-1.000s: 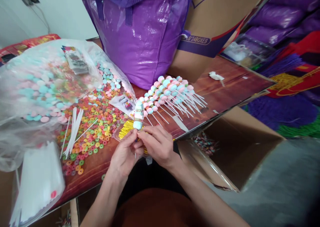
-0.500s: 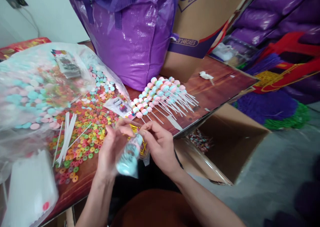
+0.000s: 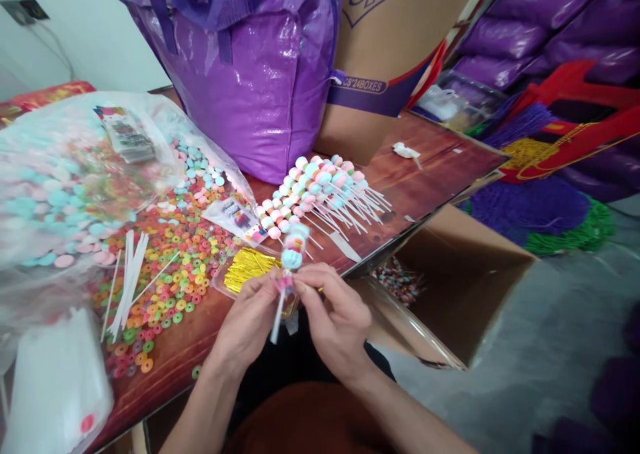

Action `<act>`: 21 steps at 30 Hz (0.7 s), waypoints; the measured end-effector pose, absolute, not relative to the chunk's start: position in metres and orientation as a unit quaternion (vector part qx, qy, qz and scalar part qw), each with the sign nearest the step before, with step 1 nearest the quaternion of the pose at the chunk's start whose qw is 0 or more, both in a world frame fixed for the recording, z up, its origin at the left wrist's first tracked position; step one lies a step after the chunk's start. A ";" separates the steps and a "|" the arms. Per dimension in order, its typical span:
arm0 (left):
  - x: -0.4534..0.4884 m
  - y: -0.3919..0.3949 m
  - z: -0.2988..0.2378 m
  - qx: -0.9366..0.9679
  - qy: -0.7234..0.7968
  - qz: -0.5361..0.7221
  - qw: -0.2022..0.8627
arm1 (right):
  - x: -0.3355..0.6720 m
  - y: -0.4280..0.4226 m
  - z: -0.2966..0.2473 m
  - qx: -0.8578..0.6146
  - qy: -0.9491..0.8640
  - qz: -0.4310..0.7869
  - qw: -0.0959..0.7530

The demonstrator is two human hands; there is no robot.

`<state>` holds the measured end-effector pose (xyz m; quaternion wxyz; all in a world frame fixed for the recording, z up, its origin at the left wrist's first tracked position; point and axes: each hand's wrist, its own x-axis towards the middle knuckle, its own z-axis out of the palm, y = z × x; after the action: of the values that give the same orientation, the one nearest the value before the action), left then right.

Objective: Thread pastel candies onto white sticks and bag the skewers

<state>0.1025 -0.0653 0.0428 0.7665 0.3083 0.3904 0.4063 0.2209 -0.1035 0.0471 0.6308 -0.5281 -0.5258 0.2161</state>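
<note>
A marshmallow skewer (image 3: 294, 249) in a clear printed bag stands upright between my hands, its pastel candy end on top and its white stick pointing down. My left hand (image 3: 251, 322) is closed, pinching the bag's neck around the stick. From the other side, my right hand (image 3: 334, 317) pinches at the same neck with thumb and forefinger; whether it has a twist tie there is too small to tell. Just beyond my left fingers lies a clear tray of gold twist ties (image 3: 253, 267). Past my hands, several finished-looking marshmallow skewers (image 3: 320, 184) are piled, sticks toward the right.
Loose gummy rings (image 3: 165, 267), white sticks (image 3: 129, 281) and a big bag of marshmallows (image 3: 45, 194) cover the table's left. A purple bag (image 3: 245, 101) and a carton (image 3: 370, 61) stand behind. An open cardboard box (image 3: 465, 287) sits below the right edge.
The bagged marshmallow skewer has flipped from candy end down to candy end up. Both hands now close around its neck, and the tray of gold ties shows more fully.
</note>
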 end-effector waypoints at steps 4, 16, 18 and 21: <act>0.122 -0.066 0.050 0.292 0.365 0.428 0.774 | 0.228 -0.112 0.037 -0.506 -0.360 0.450 0.641; 0.119 0.042 0.031 0.678 0.549 0.358 0.332 | 0.317 -0.167 -0.043 -0.506 0.026 0.436 0.744; 0.117 0.074 0.025 0.698 0.609 0.281 0.252 | 0.343 -0.174 -0.064 -0.503 0.100 0.420 0.749; 0.121 0.100 0.014 0.716 0.652 0.169 0.182 | 0.365 -0.173 -0.080 -0.529 0.135 0.416 0.727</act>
<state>0.1209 0.1005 0.0144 0.1825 0.7161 0.6523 0.1687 0.3648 -0.1726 -0.0804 0.7270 -0.5291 0.1346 0.4163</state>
